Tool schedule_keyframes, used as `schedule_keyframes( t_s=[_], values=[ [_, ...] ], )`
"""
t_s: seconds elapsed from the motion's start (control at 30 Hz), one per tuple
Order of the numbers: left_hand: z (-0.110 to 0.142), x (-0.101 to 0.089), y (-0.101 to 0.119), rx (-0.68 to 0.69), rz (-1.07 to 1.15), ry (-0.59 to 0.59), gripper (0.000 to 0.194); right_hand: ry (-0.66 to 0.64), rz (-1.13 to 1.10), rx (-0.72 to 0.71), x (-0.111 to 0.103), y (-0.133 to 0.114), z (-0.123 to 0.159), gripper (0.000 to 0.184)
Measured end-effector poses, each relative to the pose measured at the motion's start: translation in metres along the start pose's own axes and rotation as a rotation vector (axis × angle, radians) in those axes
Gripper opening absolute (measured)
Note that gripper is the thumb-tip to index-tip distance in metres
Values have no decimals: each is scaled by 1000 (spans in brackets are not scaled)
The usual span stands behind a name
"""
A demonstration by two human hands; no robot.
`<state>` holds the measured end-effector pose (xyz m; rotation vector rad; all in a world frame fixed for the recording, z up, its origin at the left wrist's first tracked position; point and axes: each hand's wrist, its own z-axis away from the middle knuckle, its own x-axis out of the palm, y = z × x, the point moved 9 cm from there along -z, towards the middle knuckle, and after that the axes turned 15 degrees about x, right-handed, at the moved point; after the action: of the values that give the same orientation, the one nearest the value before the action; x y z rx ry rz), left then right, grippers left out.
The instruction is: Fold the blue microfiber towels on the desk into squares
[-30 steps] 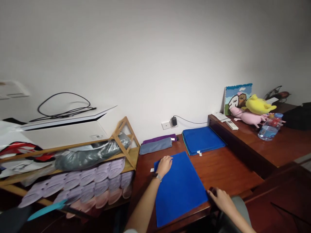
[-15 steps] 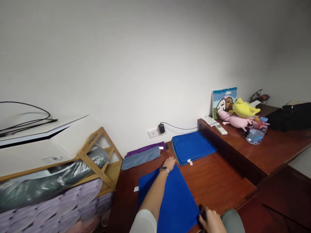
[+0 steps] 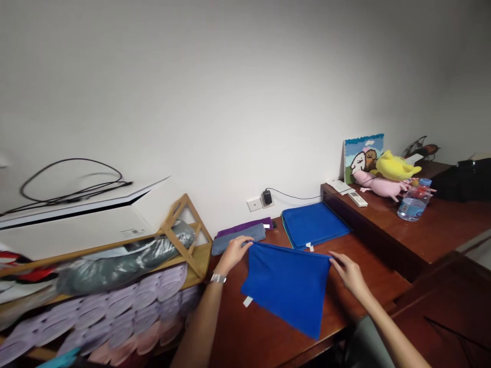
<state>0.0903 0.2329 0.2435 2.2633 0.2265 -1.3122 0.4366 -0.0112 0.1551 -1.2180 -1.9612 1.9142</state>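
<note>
A blue cloth (image 3: pixel 286 289) with a small white tag hangs stretched between my hands above the brown desk (image 3: pixel 230 327). My left hand (image 3: pixel 235 253) pinches its upper left corner, and a wristband shows on that wrist. At the upper right corner, the fingers of my right hand (image 3: pixel 348 271) are closed on the cloth's edge. Just behind it lies a folded blue cloth stack (image 3: pixel 314 225), with a greenish edge and a white tag. To the left of that stack, a grey-blue folded cloth (image 3: pixel 241 239) rests in front of a purple one (image 3: pixel 245 226).
On the raised desk part at right are a water bottle (image 3: pixel 412 207), a remote (image 3: pixel 358 199), pink and yellow plush toys (image 3: pixel 397 166) and a picture (image 3: pixel 362 153). A charger (image 3: pixel 267 197) sits in the wall socket. A wooden rack (image 3: pixel 192 260) with lilac slippers stands left.
The blue cloth, flat on the desk before, is now lifted by its upper corners. My left hand has moved left, my right hand up and away from the desk's front edge.
</note>
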Motion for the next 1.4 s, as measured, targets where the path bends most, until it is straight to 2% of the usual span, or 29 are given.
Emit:
schedule_keyframes(
  t_s=[0.13, 0.23, 0.33, 0.4, 0.47, 0.53, 0.63, 0.77, 0.83, 0.9, 0.97, 1.07, 1.2, 1.27, 1.4],
  values=[
    [68, -102, 62, 64, 13, 357, 26, 23, -25, -205, -42, -76, 24, 40],
    [123, -150, 111, 58, -27, 506, 22, 63, -56, -263, -77, -118, 52, 31],
    [163, -176, 144, -2, 2, 639, 20, 120, -98, -293, -106, -151, 75, 24],
    [179, -183, 150, -92, 43, 725, 21, 154, -125, -299, -116, -166, 83, 22],
    [185, -180, 146, -181, 94, 779, 26, 159, -158, -281, -115, -169, 82, 24],
    [184, -166, 133, -235, 168, 775, 32, 123, -184, -241, -102, -160, 73, 28],
    [176, -130, 100, -259, 278, 698, 36, 46, -196, -174, -67, -127, 47, 35],
    [156, -62, 36, -258, 307, 550, 33, -25, -134, -76, 2, -69, -8, 45],
    [145, -23, 5, -289, 239, 446, 33, -49, -19, -5, 43, -42, -34, 44],
    [139, 12, -16, -326, 175, 389, 34, -79, 109, 63, 82, -19, -46, 41],
    [141, 45, -23, -351, 120, 365, 36, -111, 189, 93, 113, 0, -40, 41],
    [159, 96, -15, -350, 49, 303, 40, -180, 282, 78, 145, 27, -7, 45],
    [188, 161, -5, -294, -198, 10, 54, -340, 655, 0, 176, 65, 34, 60],
    [198, 177, -9, -299, -302, -94, 59, -379, 771, -26, 181, 76, 39, 64],
    [200, 178, -17, -325, -361, -148, 61, -414, 830, -5, 183, 81, 26, 66]
  ],
)
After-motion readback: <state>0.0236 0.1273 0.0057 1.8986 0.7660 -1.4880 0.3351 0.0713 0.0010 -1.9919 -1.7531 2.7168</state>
